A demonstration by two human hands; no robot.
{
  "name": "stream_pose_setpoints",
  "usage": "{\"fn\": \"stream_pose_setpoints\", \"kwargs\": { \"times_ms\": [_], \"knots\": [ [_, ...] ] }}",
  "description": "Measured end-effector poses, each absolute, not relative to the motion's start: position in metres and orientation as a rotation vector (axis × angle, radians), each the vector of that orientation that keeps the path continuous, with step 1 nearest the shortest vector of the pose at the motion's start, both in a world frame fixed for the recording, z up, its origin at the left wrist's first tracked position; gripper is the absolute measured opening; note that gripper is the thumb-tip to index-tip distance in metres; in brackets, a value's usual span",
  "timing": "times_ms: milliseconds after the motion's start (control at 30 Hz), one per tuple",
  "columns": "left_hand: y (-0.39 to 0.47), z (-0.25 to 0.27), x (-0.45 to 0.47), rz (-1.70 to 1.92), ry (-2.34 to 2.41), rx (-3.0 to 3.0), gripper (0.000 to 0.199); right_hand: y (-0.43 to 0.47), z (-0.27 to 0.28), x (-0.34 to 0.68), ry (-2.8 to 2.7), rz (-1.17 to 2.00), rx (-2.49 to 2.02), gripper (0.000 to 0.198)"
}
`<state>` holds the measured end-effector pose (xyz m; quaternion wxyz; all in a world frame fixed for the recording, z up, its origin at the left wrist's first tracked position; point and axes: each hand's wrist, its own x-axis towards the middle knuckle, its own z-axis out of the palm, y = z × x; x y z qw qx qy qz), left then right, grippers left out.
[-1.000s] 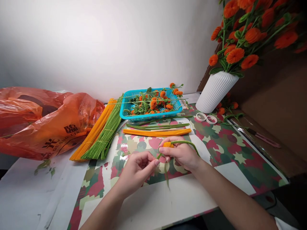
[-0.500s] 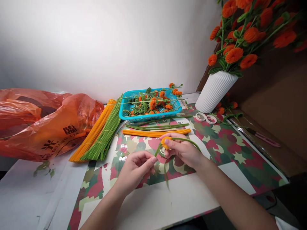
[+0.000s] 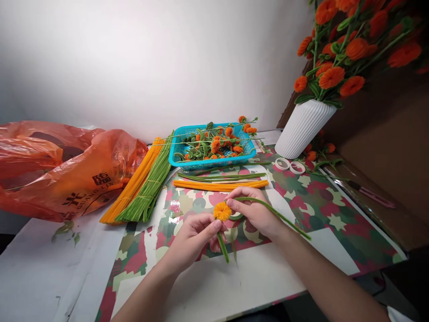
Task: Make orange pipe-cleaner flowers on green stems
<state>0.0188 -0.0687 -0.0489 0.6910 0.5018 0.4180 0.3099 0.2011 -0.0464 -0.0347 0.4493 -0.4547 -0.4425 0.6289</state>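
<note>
A small yellow-orange pipe-cleaner flower [image 3: 222, 210] is held just above the mat, its round face turned up toward me. My left hand [image 3: 196, 235] pinches its lower edge between thumb and fingers, and a short green end [image 3: 223, 248] sticks out below the thumb. At the flower's right side, my right hand [image 3: 253, 212] closes on a green pipe cleaner [image 3: 284, 219], whose long tail runs back over the wrist. Its fingertips touch or almost touch the petals. How the green pieces join the flower is hidden by the fingers.
A blue basket [image 3: 214, 166] of orange flowers stands behind yellow pipe cleaners [image 3: 221, 185]. Yellow and green bundles [image 3: 147, 192] lie beside an orange plastic bag [image 3: 80, 179]. At right are a white vase [image 3: 303, 129], tape rolls [image 3: 282, 164] and a pink-handled cutter [image 3: 377, 197].
The flower has moved slightly left and down, turning its face upward into my left fingers. The green pipe cleaner in my right hand now stretches farther out over the wrist.
</note>
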Motion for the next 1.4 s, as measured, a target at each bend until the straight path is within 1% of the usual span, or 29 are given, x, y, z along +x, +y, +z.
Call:
{"fn": "stream_pose_setpoints", "kwargs": {
  "times_ms": [100,233,467,633,733,800,933,967,1033,1100,1167,1233,1300,1400],
  "knots": [
    [-0.069,-0.05,0.017,0.751,0.988,1.168,0.039,-0.045,-0.038,0.204,-1.12,1.508,-1.123,0.024],
    [-0.069,-0.046,0.015,0.781,0.985,1.285,0.039,-0.045,-0.036,0.207,-1.092,1.463,-1.231,0.027],
    [-0.072,-0.044,0.013,0.719,0.935,1.318,0.04,-0.045,-0.034,0.208,-1.131,1.319,-1.127,0.018],
    [-0.068,-0.049,0.016,0.791,0.872,1.193,0.036,-0.048,-0.035,0.204,-1.114,1.436,-1.134,0.019],
    [-0.066,-0.05,0.019,0.848,0.876,1.124,0.03,-0.051,-0.033,0.201,-1.166,1.408,-1.077,0.016],
    [-0.066,-0.05,0.02,0.882,0.892,1.117,0.026,-0.054,-0.033,0.199,-1.182,1.398,-1.035,0.015],
    [-0.067,-0.048,0.021,0.979,0.955,1.169,0.02,-0.056,-0.035,0.195,-1.24,1.53,-0.935,0.019],
    [-0.068,-0.048,0.021,1.035,0.989,1.198,0.017,-0.056,-0.036,0.194,-1.287,1.505,-0.911,0.019],
    [-0.068,-0.048,0.021,1.173,1.039,1.274,0.013,-0.056,-0.036,0.194,-1.414,1.303,-0.883,0.014],
    [-0.067,-0.049,0.022,1.318,1.075,1.31,0.019,-0.056,-0.037,0.195,-1.569,0.954,-0.859,0.009],
    [-0.067,-0.05,0.023,1.37,1.103,1.244,0.024,-0.056,-0.037,0.197,-1.726,0.603,-0.8,0.013],
    [-0.067,-0.049,0.023,1.317,1.084,1.095,0.022,-0.055,-0.039,0.199,-1.841,0.358,-0.746,0.018],
    [-0.067,-0.049,0.023,1.249,1.007,0.955,0.019,-0.055,-0.041,0.2,-1.897,0.24,-0.7,0.021],
    [-0.068,-0.047,0.024,1.223,0.944,0.833,0.023,-0.055,-0.043,0.198,-1.917,0.174,-0.685,0.021]
  ]
}}
